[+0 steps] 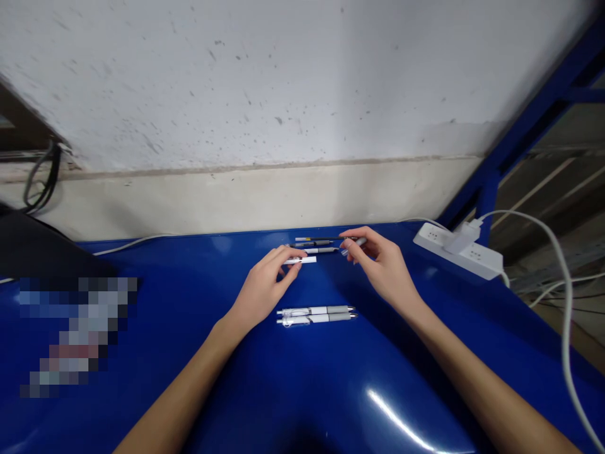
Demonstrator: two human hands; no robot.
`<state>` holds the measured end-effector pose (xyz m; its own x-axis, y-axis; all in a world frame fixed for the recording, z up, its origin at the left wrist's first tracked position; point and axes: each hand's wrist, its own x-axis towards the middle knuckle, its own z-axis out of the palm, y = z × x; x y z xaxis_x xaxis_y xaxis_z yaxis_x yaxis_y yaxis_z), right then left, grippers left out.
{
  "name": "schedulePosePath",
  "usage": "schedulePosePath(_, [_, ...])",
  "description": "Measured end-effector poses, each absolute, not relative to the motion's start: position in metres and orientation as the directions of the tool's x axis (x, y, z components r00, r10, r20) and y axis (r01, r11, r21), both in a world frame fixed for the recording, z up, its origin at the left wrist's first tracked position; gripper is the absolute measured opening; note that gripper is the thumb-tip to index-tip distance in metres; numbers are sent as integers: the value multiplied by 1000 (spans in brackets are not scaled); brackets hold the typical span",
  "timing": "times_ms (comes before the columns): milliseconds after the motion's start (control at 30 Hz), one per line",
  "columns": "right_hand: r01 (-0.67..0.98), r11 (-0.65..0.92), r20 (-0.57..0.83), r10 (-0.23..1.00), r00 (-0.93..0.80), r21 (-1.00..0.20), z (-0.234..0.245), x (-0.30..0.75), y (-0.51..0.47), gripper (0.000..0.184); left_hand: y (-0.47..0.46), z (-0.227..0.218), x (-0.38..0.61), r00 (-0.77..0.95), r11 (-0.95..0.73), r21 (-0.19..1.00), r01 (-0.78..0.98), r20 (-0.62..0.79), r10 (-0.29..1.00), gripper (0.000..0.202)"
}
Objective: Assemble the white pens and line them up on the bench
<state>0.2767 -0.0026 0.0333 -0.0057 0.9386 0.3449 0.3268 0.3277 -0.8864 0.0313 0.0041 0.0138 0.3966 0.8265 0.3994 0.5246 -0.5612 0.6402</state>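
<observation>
My left hand [265, 282] is closed, pinching a white pen barrel [309, 260] whose right end sticks out past the fingers. Across from it, my right hand [380, 261] grips the grey front part of a pen [361, 241] between thumb and fingers. A thin dark pen refill [324, 238] with a pale left end reaches leftward from the right fingertips; whether it is held or lies behind them I cannot tell. Just behind the hands lie more pens [326, 250], partly covered by the left hand. Nearer to me, two white and grey pens [317, 314] lie side by side.
Everything lies on a shiny blue table [302, 391] against a stained wall [265, 94]. A white power strip [479, 260] with a plugged-in charger and cable sits at the right. On the left are a black object [42, 252] and a blurred-out item [80, 340].
</observation>
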Motion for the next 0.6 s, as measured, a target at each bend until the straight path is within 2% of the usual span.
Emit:
schedulePosePath(333, [342,351,354,934,-55,-872,32,275,-4,21,6,5,30,419,-584,593,555,407,812,22])
schedulePosePath(600, [362,351,353,934,-63,-864,32,274,-6,20,3,7,31,405,-552,607,572,377,833,20])
